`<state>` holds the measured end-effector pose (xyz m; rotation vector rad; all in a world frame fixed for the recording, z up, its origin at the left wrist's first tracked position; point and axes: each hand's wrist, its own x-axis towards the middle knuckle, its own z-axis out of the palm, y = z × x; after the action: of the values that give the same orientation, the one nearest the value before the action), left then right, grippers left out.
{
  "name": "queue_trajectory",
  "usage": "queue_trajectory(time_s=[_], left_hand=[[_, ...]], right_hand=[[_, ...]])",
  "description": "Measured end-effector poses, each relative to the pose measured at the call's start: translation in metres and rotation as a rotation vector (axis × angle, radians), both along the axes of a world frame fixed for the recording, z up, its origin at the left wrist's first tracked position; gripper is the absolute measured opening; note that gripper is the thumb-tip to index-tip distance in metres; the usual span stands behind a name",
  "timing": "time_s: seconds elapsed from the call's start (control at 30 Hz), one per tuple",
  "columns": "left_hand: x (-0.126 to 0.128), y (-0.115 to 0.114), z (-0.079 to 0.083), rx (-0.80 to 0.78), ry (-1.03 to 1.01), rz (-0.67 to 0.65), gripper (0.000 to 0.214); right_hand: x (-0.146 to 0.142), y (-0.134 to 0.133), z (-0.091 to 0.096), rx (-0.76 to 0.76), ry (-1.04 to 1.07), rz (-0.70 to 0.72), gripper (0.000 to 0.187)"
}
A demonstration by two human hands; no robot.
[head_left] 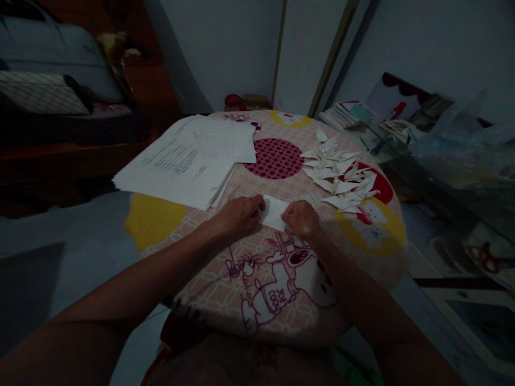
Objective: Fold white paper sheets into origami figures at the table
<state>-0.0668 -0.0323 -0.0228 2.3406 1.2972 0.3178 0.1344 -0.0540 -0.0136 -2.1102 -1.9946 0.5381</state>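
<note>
A small folded piece of white paper (274, 212) is held just above or on the round table's patterned cloth (225, 268). My left hand (245, 212) is closed on its left edge, fingers curled. On the opposite edge, my right hand (302, 217) pinches the same paper. To the right of my right hand lie several folded white paper cranes (338, 171), set close together in rows. A thick stack of printed sheets (177, 161) rests beyond my left hand, with a smaller sheet on top.
A glass-topped shelf (386, 136) on the right bears papers, a plastic bag (454, 150) and orange-handled scissors (483, 258). At the left, a wooden bench (148, 86) holds a pale blue bag (48, 48). Small boxes (256, 101) sit by the back wall.
</note>
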Motion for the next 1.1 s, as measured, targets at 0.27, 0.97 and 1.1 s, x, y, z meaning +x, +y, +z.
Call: queue_trajectory(time_s=[0.27, 0.97, 1.1], left_hand=[[0.000, 0.000, -0.001, 0.056, -0.026, -0.040, 0.021], [-0.038, 0.001, -0.006, 0.238, -0.133, -0.494, 0.032], [-0.046, -0.001, -0.004, 0.195, -0.175, -0.462, 0.031]], right_hand=[[0.001, 0.002, -0.002, -0.003, -0.001, 0.011, 0.017], [0.001, 0.001, 0.001, -0.015, -0.007, 0.015, 0.017], [0.001, 0.001, 0.000, -0.020, 0.000, 0.006, 0.018]])
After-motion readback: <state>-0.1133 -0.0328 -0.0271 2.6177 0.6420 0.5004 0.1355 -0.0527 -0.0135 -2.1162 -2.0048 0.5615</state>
